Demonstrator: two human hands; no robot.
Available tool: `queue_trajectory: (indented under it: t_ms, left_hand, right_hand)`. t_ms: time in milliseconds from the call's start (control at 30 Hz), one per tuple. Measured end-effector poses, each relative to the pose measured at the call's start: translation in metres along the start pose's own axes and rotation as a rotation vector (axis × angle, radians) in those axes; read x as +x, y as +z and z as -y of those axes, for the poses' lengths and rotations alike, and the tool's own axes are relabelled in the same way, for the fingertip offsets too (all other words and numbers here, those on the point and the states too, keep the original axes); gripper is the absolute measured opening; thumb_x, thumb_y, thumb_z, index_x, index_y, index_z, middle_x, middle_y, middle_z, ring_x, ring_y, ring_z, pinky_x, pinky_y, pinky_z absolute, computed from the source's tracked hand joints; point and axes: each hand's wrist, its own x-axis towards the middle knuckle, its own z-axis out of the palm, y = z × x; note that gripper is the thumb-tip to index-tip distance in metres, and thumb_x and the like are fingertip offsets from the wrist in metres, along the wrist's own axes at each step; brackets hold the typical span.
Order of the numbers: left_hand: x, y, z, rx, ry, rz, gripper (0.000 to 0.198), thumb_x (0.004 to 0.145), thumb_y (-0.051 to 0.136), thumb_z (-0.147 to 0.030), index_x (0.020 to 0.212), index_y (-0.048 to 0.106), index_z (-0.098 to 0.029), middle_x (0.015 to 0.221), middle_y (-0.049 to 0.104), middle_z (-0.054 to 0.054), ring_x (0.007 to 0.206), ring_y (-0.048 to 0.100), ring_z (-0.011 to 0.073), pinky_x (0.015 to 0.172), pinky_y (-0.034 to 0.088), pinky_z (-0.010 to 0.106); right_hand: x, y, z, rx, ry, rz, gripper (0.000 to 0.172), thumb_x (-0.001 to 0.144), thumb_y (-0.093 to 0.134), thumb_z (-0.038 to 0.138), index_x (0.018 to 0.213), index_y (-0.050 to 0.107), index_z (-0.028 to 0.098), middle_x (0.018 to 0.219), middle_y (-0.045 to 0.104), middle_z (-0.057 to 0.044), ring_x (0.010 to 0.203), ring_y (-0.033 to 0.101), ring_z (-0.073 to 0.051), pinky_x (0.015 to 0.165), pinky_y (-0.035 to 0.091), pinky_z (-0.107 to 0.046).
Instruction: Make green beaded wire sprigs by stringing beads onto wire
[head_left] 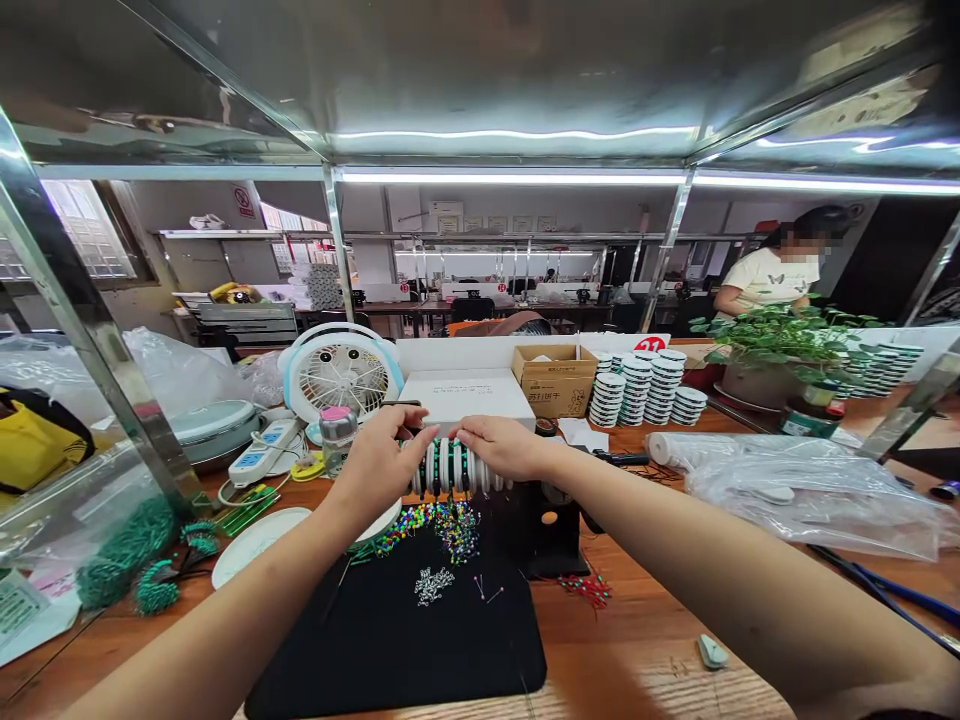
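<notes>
**Grip.** Left hand (382, 465) and right hand (501, 447), both closed narrowly from above on a row of white reels (450, 467) banded with black and green beaded strands. Left fingers (412, 430) and right fingers (471, 432) draped over the top of the row, fingertips nearly touching at its middle.

**Position of the reels.** Row lying crosswise above the far edge of a black mat (397, 640), its support hidden by the hands.

**Immediately around the hands.** Heap of loose multicoloured beads (439, 530) on the mat's far edge, directly below the row. Small cluster of silver beads (433, 586) on the mat itself. Black stand (544, 535) with an orange dot just right of the mat's far corner; scattered red-headed pins (586, 590) right of the mat.

**Farther out, left of the mat.** White plate (259, 545), green beaded bundles (127, 555), glass jar with a pink lid (337, 438), white power strip (262, 450), white desk fan (341, 370).

**Farther out, right of the mat.** Stacks of white reels (637, 388), cardboard box (555, 382), potted green plant (780, 345), clear plastic bag (810, 495).

**Background.** Co-worker in a white T-shirt (765, 280), well beyond the plant.
</notes>
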Motion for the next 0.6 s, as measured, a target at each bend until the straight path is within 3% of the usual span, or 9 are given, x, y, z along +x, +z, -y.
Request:
queue_trajectory:
  t_ms: [100, 200, 300, 367, 600]
  left_hand:
    - [-0.012, 0.000, 0.005, 0.047, 0.224, -0.147, 0.013, 0.081, 0.056, -0.023, 0.093, 0.057, -0.017, 0.090, 0.059, 0.006, 0.087, 0.054, 0.0210, 0.080, 0.042, 0.035]
    - [-0.028, 0.003, 0.005, 0.119, 0.496, -0.075, 0.016, 0.079, 0.057, -0.014, 0.094, 0.058, -0.019, 0.094, 0.058, 0.006, 0.092, 0.053, 0.0212, 0.084, 0.042, 0.037]
    - [-0.037, 0.011, -0.001, 0.152, 0.538, 0.060, 0.029, 0.079, 0.054, -0.009, 0.105, 0.057, -0.021, 0.108, 0.054, 0.009, 0.102, 0.050, 0.0227, 0.089, 0.040, 0.040]
    - [-0.038, 0.017, -0.005, 0.172, 0.530, 0.088, 0.033, 0.079, 0.053, -0.007, 0.108, 0.057, -0.022, 0.114, 0.051, 0.009, 0.107, 0.048, 0.0235, 0.092, 0.039, 0.042]
    - [-0.035, 0.024, 0.001, 0.200, 0.697, -0.034, 0.032, 0.079, 0.058, -0.010, 0.103, 0.062, -0.030, 0.109, 0.059, 0.005, 0.110, 0.047, 0.0247, 0.091, 0.039, 0.040]
  right_hand:
    - [0.001, -0.002, 0.000, 0.006, -0.009, 0.020, 0.029, 0.094, 0.033, 0.022, 0.100, 0.060, 0.012, 0.100, 0.064, -0.011, 0.093, 0.057, -0.019, 0.082, 0.040, -0.030]
    - [0.004, -0.005, 0.000, 0.016, -0.004, 0.047, 0.029, 0.094, 0.034, 0.022, 0.096, 0.061, 0.011, 0.098, 0.065, -0.011, 0.090, 0.057, -0.019, 0.080, 0.041, -0.030]
    - [0.007, -0.008, -0.001, 0.026, 0.004, 0.075, 0.028, 0.093, 0.035, 0.020, 0.094, 0.061, 0.010, 0.099, 0.065, -0.011, 0.089, 0.057, -0.019, 0.081, 0.041, -0.030]
    - [0.008, -0.010, -0.001, 0.029, 0.006, 0.093, 0.027, 0.093, 0.036, 0.020, 0.095, 0.061, 0.010, 0.101, 0.065, -0.011, 0.091, 0.057, -0.018, 0.082, 0.041, -0.029]
    - [0.008, -0.012, -0.001, 0.000, 0.037, 0.099, 0.027, 0.093, 0.036, 0.020, 0.094, 0.062, 0.012, 0.098, 0.066, -0.009, 0.088, 0.058, -0.016, 0.078, 0.042, -0.026]
